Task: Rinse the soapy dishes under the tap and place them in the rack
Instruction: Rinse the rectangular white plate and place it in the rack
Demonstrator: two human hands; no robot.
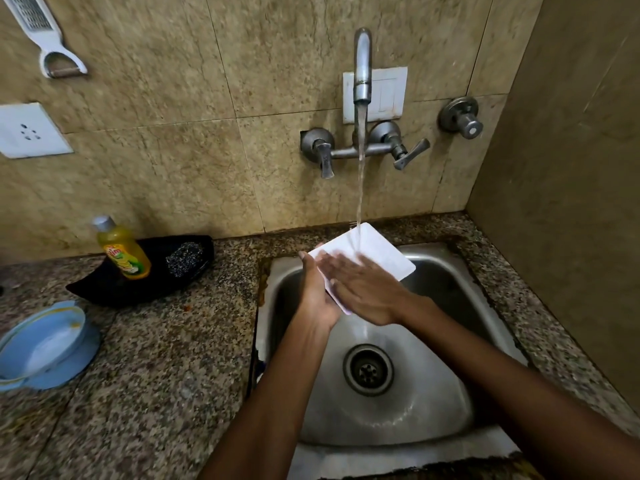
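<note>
Far over on the left, on the stone desk (166,358), sits a blue bowl (45,344) on a blue plate. I leave it for later. Behind it a black tray (114,282) holds a yellow soap bottle (123,249) and a steel scrubber (183,259). I see no rack from here, so I cannot tell where the clean dish will go.

Next comes the sink (433,393). My left hand (317,292) holds the near left edge of the white square plate (377,252) from below. Its fingers are under the plate, so I cannot tell how they lie, but the thumb side comes up along the edge. I think I should hold that edge firmly, because a wet, soapy plate is slippery and could drop into the steel sink.

The plate is tilted over the sink, and the water (360,188) from the tap (362,64) lands near its middle. That tilt looks good to me. It lets the soap run down and off.

My right hand (363,291) lies flat on top of the plate, fingers straight and a little spread. I think it should rub all over, out to every corner, while I turn the plate so the water reaches each part. Then I should flip it and wash the back too.

On the right, the desk runs beside the side wall.
</note>
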